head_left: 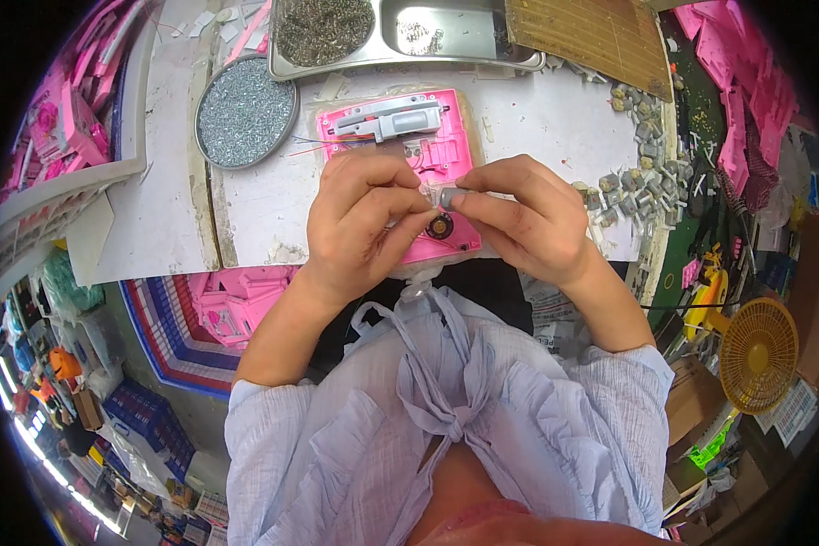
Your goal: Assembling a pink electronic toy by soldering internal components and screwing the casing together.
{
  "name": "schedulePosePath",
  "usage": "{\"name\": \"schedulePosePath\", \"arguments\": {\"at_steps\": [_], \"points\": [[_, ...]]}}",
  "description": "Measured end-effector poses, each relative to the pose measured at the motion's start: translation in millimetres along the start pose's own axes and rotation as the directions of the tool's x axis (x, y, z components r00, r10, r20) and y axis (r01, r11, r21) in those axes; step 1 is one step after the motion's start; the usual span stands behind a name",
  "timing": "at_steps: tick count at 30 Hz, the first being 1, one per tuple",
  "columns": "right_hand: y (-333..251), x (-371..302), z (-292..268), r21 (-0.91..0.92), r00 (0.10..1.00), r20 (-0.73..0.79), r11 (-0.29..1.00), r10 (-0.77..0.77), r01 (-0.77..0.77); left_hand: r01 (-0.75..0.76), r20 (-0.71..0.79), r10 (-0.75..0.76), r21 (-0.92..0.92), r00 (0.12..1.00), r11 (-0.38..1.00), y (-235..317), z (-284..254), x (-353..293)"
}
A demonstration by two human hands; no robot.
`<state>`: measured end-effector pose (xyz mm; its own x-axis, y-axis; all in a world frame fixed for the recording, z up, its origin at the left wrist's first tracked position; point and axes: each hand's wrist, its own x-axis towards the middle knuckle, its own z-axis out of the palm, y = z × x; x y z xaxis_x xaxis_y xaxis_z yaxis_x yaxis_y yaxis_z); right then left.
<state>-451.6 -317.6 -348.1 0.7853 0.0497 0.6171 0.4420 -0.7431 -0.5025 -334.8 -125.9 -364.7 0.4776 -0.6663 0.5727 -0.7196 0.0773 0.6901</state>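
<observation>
Both my hands meet over a pink plastic housing (467, 164) that lies on the white worktable. Between the thumb and fingers of my right hand (532, 214) is a small grey motor (449, 197). My left hand (366, 214) is closed in a pinch right beside the motor, at a small pale piece too hidden to name. A grey and white mechanism (408, 123) sits across the far part of the housing. Near the hands, a black round part (440, 226) like a small speaker is set in it. Thin coloured wires (323, 144) stick out at its left.
A round tray of screws (246, 150) stands at the left, with a steel tray (400, 65) of small metal parts behind. Many grey motors (646, 173) lie at the right, near a cardboard sheet (591, 36). Below the left table edge is a basket (168, 332) of pink parts.
</observation>
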Motion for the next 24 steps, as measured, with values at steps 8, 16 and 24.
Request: {"name": "schedulePosePath", "arguments": {"at_steps": [8, 16, 24], "points": [[7.4, 0.1, 1.1, 0.017, 0.999, 0.000, 0.999, 0.032, -0.032, 0.030, -0.059, -0.020, 0.165, 0.998, 0.986, -7.7, -13.6, 6.6], [28.4, 0.9, 4.6, -0.018, 0.960, 0.054, 0.961, 0.275, -0.275, 0.207, 0.068, -0.315, 0.620, 0.947, 0.757, -22.0, -32.7, -20.3], [34.1, 15.2, 9.9, -0.159, 0.931, 0.168, 0.941, 0.325, -0.299, 0.121, -0.039, -0.116, 0.457, 0.992, 0.881, -10.1, -14.7, -31.0]]}}
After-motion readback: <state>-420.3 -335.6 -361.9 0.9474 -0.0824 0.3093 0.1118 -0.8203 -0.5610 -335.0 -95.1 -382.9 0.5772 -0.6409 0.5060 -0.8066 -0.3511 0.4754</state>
